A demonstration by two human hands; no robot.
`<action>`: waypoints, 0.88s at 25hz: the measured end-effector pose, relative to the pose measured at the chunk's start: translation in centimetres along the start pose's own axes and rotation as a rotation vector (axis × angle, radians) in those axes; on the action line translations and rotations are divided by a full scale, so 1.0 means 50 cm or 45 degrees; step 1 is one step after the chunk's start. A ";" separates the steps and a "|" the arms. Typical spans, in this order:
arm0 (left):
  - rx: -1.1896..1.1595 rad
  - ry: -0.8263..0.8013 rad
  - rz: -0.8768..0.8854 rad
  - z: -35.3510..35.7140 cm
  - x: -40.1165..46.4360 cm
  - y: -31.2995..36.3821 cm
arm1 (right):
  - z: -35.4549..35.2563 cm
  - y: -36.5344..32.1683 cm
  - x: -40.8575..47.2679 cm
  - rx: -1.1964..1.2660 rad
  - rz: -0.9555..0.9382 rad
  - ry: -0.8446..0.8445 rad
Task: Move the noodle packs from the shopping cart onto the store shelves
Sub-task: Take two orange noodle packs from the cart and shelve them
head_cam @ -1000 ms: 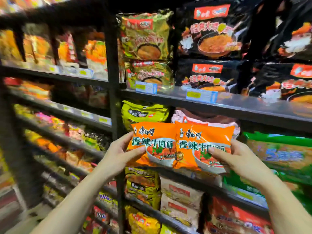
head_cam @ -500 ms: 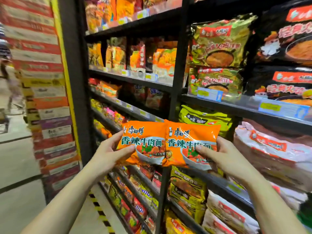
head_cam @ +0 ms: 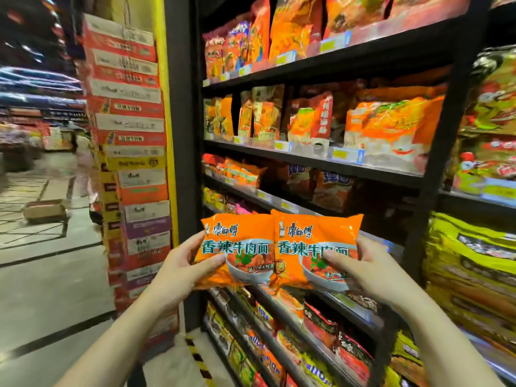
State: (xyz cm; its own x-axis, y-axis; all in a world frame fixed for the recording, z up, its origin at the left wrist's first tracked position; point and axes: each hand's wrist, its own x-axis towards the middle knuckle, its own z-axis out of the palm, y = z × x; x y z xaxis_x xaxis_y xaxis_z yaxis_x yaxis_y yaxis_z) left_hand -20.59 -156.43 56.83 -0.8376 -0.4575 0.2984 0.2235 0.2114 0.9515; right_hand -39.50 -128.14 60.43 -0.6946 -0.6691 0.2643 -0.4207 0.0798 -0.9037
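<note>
Head view: two orange noodle packs sit side by side at the lower centre of the frame, held up in front of the dark store shelves (head_cam: pixel 321 163). The left hand (head_cam: pixel 181 270) grips the left noodle pack (head_cam: pixel 237 247) at its left edge, thumb across the front. The right hand (head_cam: pixel 371 270) grips the right noodle pack (head_cam: pixel 315 250) at its right edge, thumb pressed on the printed bowl. The inner edges of the two packs overlap slightly at the middle. Behind them, the shelf rows carry orange and red bagged goods with yellow price tags (head_cam: pixel 342 155) along the rails. On the right edge of the frame lie green-yellow packs (head_cam: pixel 474 247). A tall stack of cartons (head_cam: pixel 134 163) rises at left centre beside a yellow post (head_cam: pixel 167 135). The far left is blurred aisle floor.
</note>
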 end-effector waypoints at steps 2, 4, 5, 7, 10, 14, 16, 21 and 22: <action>-0.017 0.029 0.011 -0.062 0.037 -0.010 | 0.055 -0.008 0.053 0.006 -0.025 0.006; -0.040 0.034 0.006 -0.117 0.080 -0.030 | 0.099 -0.014 0.111 0.003 -0.046 -0.005; -0.048 0.034 0.000 -0.140 0.103 -0.042 | 0.117 -0.011 0.145 -0.007 -0.052 0.000; -0.079 0.045 -0.009 -0.170 0.147 -0.064 | 0.141 -0.005 0.201 -0.033 -0.051 0.012; -0.099 0.049 -0.019 -0.219 0.243 -0.114 | 0.171 0.022 0.310 -0.076 -0.047 0.034; -0.073 0.073 -0.002 -0.276 0.408 -0.183 | 0.199 0.063 0.475 -0.004 -0.035 0.034; -0.076 0.071 0.000 -0.296 0.497 -0.211 | 0.206 0.084 0.562 -0.001 -0.044 0.044; -0.096 0.030 -0.001 -0.355 0.738 -0.282 | 0.231 0.138 0.785 -0.109 -0.114 0.081; -0.096 0.024 -0.002 -0.367 0.779 -0.298 | 0.236 0.149 0.822 -0.113 -0.106 0.085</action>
State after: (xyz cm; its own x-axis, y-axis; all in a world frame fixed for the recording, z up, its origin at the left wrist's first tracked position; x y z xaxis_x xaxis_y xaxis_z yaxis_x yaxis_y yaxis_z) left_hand -47.43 -193.25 55.63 -0.8288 -0.4740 0.2974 0.2598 0.1449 0.9547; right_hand -64.28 -163.77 60.59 -0.6911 -0.6258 0.3616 -0.5263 0.0928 -0.8452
